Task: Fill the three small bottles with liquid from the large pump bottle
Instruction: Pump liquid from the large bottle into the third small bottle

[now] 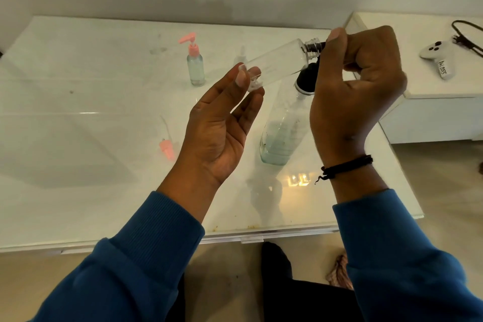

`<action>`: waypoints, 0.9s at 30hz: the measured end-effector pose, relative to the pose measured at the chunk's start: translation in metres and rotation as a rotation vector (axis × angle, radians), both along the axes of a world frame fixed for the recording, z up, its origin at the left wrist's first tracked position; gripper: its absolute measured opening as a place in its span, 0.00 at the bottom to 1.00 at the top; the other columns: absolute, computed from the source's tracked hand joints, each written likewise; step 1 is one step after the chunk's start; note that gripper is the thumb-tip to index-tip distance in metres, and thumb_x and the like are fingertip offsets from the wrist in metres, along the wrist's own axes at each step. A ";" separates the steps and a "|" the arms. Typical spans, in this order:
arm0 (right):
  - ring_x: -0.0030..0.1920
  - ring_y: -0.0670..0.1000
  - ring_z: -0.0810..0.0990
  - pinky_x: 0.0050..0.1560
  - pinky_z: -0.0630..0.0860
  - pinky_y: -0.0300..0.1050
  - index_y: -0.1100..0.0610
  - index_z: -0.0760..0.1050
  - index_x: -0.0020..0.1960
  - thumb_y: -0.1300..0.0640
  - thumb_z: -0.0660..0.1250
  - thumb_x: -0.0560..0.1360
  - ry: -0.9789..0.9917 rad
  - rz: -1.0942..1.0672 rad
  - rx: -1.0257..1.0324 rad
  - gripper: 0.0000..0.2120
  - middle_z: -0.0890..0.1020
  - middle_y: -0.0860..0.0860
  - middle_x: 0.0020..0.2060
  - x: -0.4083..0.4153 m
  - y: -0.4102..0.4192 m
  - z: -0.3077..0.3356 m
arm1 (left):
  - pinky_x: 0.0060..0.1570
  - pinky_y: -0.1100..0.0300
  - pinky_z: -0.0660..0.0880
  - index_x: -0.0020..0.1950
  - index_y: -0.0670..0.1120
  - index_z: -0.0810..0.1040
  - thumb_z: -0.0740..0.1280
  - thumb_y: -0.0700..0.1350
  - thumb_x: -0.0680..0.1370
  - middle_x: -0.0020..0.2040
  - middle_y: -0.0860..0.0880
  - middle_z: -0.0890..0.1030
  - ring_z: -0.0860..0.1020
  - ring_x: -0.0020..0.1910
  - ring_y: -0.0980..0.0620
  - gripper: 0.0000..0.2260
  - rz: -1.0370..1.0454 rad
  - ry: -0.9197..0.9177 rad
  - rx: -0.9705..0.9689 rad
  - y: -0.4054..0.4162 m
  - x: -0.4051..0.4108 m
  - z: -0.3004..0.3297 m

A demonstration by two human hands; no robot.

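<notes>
On the side table (pixel 444 86) at the right lies a white controller (pixel 437 56) with a handwritten label; the writing looks like letters and digits, but it is too small to read with certainty. No brand is seen on any bottle.

The person holds 1 clear small bottle (pixel 277 64) in the air above the white table (pixel 78 138), tilted almost flat, with its threaded neck toward the right. It looks empty. The left hand (pixel 222 123) supports the bottom end with the fingertips (pixel 241 78); the fingers are almost straight and the palm is open upward. The right hand (pixel 358 91) has its fingers curled around a black pump nozzle (pixel 317 46), whose tip is at the mouth of the bottle.

The large pump bottle (pixel 282 125) stands on the table just below the hands, clear, with pale liquid in its lower part and a black collar on top. Further back stands a second small bottle (pixel 196 68) with a pink pump, with pale liquid inside. A loose pink pump (pixel 167 148) with its tube lies on the table at the left.
</notes>
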State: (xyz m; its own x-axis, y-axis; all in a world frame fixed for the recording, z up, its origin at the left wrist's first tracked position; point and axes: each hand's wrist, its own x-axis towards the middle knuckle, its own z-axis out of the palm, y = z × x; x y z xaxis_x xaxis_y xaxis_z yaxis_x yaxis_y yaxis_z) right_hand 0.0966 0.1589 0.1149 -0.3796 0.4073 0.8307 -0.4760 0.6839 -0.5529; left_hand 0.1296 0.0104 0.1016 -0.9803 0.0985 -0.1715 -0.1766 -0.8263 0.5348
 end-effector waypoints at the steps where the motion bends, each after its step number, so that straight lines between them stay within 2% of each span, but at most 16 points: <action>1: 0.35 0.54 0.72 0.35 0.72 0.54 0.65 0.73 0.33 0.62 0.68 0.79 -0.002 0.002 -0.007 0.16 0.75 0.59 0.31 0.000 -0.001 -0.002 | 0.48 0.61 0.81 0.55 0.43 0.81 0.68 0.39 0.76 0.53 0.45 0.85 0.85 0.49 0.51 0.08 0.001 -0.002 0.000 0.000 0.000 0.000; 3: 0.35 0.53 0.72 0.34 0.72 0.52 0.65 0.74 0.33 0.62 0.68 0.79 -0.011 0.007 -0.005 0.16 0.75 0.59 0.31 0.000 -0.002 -0.001 | 0.47 0.61 0.81 0.55 0.43 0.80 0.67 0.39 0.78 0.53 0.45 0.85 0.85 0.49 0.51 0.07 0.004 -0.008 0.001 -0.001 0.000 0.001; 7: 0.33 0.53 0.72 0.34 0.72 0.50 0.63 0.73 0.32 0.61 0.68 0.77 0.003 -0.003 0.014 0.16 0.74 0.54 0.30 -0.001 0.001 0.008 | 0.49 0.60 0.81 0.55 0.43 0.81 0.69 0.39 0.74 0.55 0.43 0.84 0.84 0.51 0.50 0.10 0.000 -0.001 0.007 0.001 0.000 0.002; 12: 0.35 0.53 0.71 0.35 0.71 0.52 0.64 0.74 0.33 0.63 0.67 0.79 0.007 0.009 -0.026 0.16 0.75 0.58 0.30 0.000 -0.004 -0.002 | 0.51 0.59 0.82 0.55 0.43 0.81 0.71 0.41 0.70 0.55 0.44 0.84 0.84 0.52 0.50 0.14 0.006 -0.011 0.004 0.000 0.000 0.001; 15: 0.36 0.50 0.69 0.36 0.69 0.45 0.63 0.74 0.33 0.62 0.67 0.79 0.000 0.009 -0.028 0.15 0.73 0.53 0.31 -0.001 -0.004 0.002 | 0.51 0.59 0.82 0.55 0.43 0.81 0.71 0.41 0.70 0.55 0.44 0.84 0.84 0.52 0.49 0.14 0.001 -0.005 -0.002 -0.001 0.000 0.001; 18: 0.34 0.49 0.68 0.36 0.68 0.47 0.62 0.72 0.31 0.62 0.67 0.78 0.006 -0.008 -0.010 0.16 0.71 0.51 0.31 -0.003 -0.003 0.009 | 0.49 0.60 0.82 0.55 0.43 0.81 0.71 0.41 0.70 0.54 0.44 0.85 0.85 0.50 0.50 0.13 0.000 0.003 -0.005 0.000 -0.001 0.001; 20: 0.34 0.50 0.68 0.36 0.68 0.48 0.62 0.72 0.31 0.62 0.66 0.78 0.013 -0.008 -0.016 0.17 0.71 0.52 0.31 -0.003 -0.003 0.007 | 0.49 0.60 0.82 0.55 0.43 0.81 0.71 0.41 0.70 0.54 0.44 0.85 0.85 0.51 0.50 0.13 0.004 -0.003 -0.002 0.001 0.000 0.001; 23: 0.36 0.50 0.69 0.37 0.67 0.42 0.63 0.74 0.33 0.62 0.66 0.80 0.015 0.010 -0.038 0.16 0.74 0.57 0.30 0.000 -0.004 -0.002 | 0.49 0.60 0.82 0.55 0.43 0.81 0.71 0.41 0.70 0.53 0.44 0.85 0.85 0.50 0.50 0.14 0.004 -0.005 0.001 0.001 0.000 0.001; 25: 0.36 0.51 0.69 0.36 0.68 0.44 0.63 0.73 0.33 0.62 0.66 0.80 0.002 0.013 -0.037 0.16 0.74 0.57 0.30 -0.001 -0.004 -0.002 | 0.48 0.61 0.82 0.55 0.43 0.81 0.71 0.41 0.70 0.53 0.45 0.85 0.85 0.50 0.50 0.14 0.003 -0.007 -0.002 0.000 0.000 0.001; 27: 0.35 0.50 0.68 0.36 0.67 0.47 0.61 0.71 0.32 0.62 0.66 0.79 -0.002 0.003 -0.030 0.17 0.72 0.54 0.30 -0.002 -0.003 0.005 | 0.49 0.60 0.82 0.55 0.43 0.81 0.71 0.41 0.70 0.54 0.44 0.85 0.84 0.50 0.50 0.13 -0.001 -0.006 -0.003 0.000 0.000 0.002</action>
